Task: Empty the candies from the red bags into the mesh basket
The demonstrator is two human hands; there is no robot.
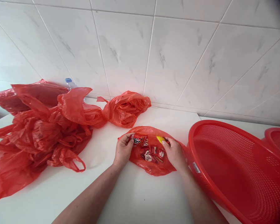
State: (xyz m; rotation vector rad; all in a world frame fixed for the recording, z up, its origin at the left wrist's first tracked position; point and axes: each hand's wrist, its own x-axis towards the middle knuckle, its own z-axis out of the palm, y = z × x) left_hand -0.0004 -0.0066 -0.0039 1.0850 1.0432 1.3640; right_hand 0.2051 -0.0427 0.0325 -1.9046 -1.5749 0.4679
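A red plastic bag (151,169) lies spread open on the white table, with several small red snack packets (161,153) inside it. My left hand (124,149) pinches the left end of a red snack packet with dark lettering (140,140) above the bag. Between the thumb and fingers of my right hand (175,151) is a small yellow packet (160,138), held over the bag's right part. A packet with a pale heart-shaped label (147,156) rests among the others. The fingers partly cover both held packets.
A large red plastic basket (196,149) stands at the right, close to the bag, with a second red basket (274,133) behind it. Crumpled red bags (37,133) are heaped at the left; another bag (127,109) sits near the tiled wall. A blue-capped bottle (70,83) stands behind the heap.
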